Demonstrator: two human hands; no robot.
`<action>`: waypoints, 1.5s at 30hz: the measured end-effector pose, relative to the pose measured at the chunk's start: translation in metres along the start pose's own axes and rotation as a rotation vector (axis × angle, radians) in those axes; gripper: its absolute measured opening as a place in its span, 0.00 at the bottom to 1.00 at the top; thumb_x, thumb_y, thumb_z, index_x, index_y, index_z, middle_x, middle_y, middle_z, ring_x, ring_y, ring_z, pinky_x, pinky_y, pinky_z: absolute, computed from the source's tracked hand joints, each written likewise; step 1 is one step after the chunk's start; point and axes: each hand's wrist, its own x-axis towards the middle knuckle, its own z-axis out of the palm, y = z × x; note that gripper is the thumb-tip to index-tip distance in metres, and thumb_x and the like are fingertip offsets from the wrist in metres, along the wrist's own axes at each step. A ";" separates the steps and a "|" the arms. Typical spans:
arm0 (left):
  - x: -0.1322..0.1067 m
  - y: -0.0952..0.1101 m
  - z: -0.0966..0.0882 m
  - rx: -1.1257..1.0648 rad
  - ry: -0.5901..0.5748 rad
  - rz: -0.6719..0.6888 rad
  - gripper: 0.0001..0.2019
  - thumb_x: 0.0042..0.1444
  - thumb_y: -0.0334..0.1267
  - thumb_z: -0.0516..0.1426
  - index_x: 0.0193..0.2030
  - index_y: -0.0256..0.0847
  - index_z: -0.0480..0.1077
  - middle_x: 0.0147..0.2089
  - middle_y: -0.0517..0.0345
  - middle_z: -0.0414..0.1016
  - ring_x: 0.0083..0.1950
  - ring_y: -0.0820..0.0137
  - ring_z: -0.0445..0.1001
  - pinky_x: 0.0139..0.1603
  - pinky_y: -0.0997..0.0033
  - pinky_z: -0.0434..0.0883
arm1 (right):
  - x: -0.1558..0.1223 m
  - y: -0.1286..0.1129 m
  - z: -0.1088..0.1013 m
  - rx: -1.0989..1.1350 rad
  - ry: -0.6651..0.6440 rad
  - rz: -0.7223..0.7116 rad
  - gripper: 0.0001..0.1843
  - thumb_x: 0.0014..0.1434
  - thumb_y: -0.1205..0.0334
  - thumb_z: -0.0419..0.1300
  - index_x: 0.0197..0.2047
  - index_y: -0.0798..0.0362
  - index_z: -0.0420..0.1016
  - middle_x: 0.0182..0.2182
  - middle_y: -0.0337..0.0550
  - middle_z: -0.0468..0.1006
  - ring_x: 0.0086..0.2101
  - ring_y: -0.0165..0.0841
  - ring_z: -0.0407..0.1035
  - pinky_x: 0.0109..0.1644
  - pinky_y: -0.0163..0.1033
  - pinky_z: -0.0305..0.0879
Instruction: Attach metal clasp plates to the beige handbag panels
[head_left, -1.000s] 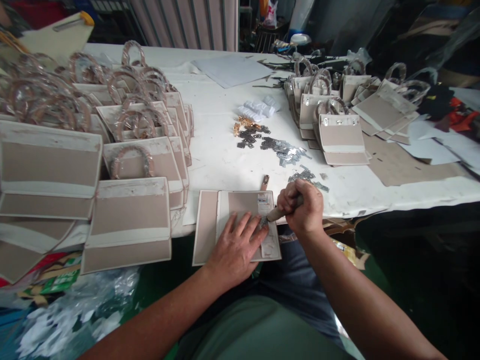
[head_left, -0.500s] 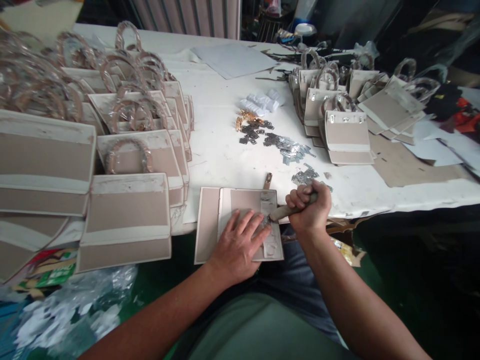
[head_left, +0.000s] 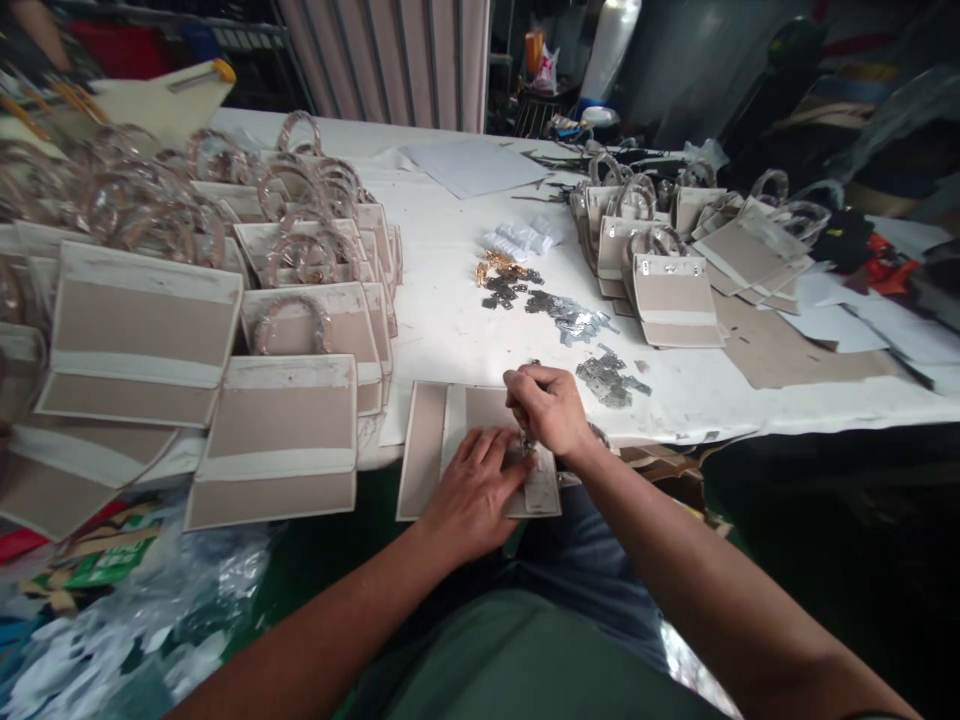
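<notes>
Beige panel [head_left: 424, 450] lies flat at the near edge of the table [head_left: 442, 340], in the middle of the scene; its near part juts past the edge, above the person's lap. A pale band crosses it, left of centre.

Left hand [head_left: 476, 480]: palm down on the panel, grip spread, fingers pointing far and right. Whether the fingertips pin a small part underneath, cannot tell.

Right hand [head_left: 551, 408]: above the panel's right side, grip curled into a fist around a tool [head_left: 528, 440]. Most of the tool is hidden; a short dark, shiny bit shows under the fist, just beside the left fingertips.

Far and right of the fist, loose on the white surface: silver metal plates [head_left: 611, 378], nearest; a second silver heap [head_left: 581, 318] beyond; then dark plates [head_left: 504, 290], gold-coloured pieces [head_left: 495, 264] touching them, and white bundles [head_left: 525, 238] farthest of the group.

Left side: crowded rows of beige bag bodies [head_left: 285, 400], overlapping, many with ring-like handles [head_left: 289, 310] in clear wrap. Right side: smaller cluster of similar pieces [head_left: 675, 305], the nearest with metal fittings along its far edge. Brown sheet [head_left: 795, 345] lies right of these.
</notes>
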 end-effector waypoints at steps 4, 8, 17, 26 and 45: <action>-0.003 0.001 0.001 -0.009 -0.003 -0.005 0.30 0.63 0.49 0.63 0.71 0.48 0.69 0.76 0.42 0.61 0.77 0.47 0.59 0.79 0.39 0.53 | 0.013 -0.016 0.004 0.054 -0.044 0.031 0.25 0.66 0.47 0.63 0.21 0.52 0.72 0.12 0.34 0.66 0.13 0.26 0.57 0.17 0.34 0.52; -0.005 0.000 0.003 -0.033 0.006 -0.018 0.30 0.61 0.49 0.64 0.70 0.48 0.69 0.75 0.42 0.62 0.78 0.46 0.56 0.80 0.40 0.51 | 0.012 -0.019 0.015 -0.065 -0.158 -0.021 0.25 0.66 0.49 0.62 0.20 0.52 0.72 0.13 0.34 0.66 0.15 0.26 0.57 0.19 0.33 0.52; -0.002 -0.002 0.002 -0.082 -0.004 -0.012 0.30 0.60 0.45 0.63 0.69 0.47 0.71 0.72 0.41 0.66 0.76 0.47 0.58 0.80 0.41 0.49 | 0.007 -0.011 0.007 -0.157 -0.224 -0.012 0.24 0.67 0.53 0.59 0.20 0.52 0.70 0.15 0.34 0.66 0.19 0.26 0.58 0.24 0.35 0.55; -0.004 0.000 -0.002 -0.058 0.025 -0.018 0.28 0.61 0.46 0.64 0.68 0.47 0.72 0.74 0.40 0.65 0.74 0.48 0.61 0.80 0.42 0.50 | -0.004 -0.011 -0.005 -0.099 -0.131 -0.051 0.24 0.67 0.53 0.60 0.20 0.52 0.71 0.15 0.35 0.67 0.17 0.27 0.61 0.23 0.35 0.57; -0.001 0.001 -0.001 -0.015 0.009 0.003 0.28 0.62 0.46 0.64 0.69 0.47 0.72 0.75 0.40 0.64 0.76 0.46 0.60 0.80 0.40 0.52 | -0.018 0.001 -0.017 0.110 0.158 -0.173 0.27 0.68 0.46 0.59 0.19 0.48 0.67 0.16 0.37 0.66 0.17 0.29 0.60 0.22 0.37 0.57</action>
